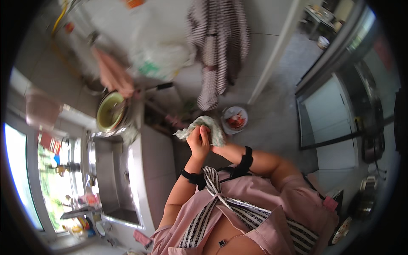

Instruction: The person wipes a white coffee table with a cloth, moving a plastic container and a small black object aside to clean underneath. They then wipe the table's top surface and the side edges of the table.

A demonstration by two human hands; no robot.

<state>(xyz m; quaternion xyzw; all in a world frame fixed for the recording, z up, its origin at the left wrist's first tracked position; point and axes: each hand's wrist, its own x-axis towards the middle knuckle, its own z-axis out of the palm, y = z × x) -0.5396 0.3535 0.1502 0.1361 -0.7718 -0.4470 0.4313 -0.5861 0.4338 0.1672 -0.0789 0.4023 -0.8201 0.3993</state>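
Note:
A pale green, crumpled cloth [217, 135] is bunched up in front of my chest. My left hand [199, 142] is closed on it, knuckles up and thumb along the top. My right hand [218, 149] meets it from the right, mostly covered by the cloth and my left hand, so its fingers are hidden. Both hands are close together, in front of the striped tie on my pink clothing.
To the left, a steel sink [112, 170] is set in a white counter under a window, with a green basin [111, 111] at its far end. Ahead hangs a striped garment [214, 42]. A white bucket [228, 115] with reddish scraps stands on the floor. Glass-fronted cabinets [331, 112] line the right.

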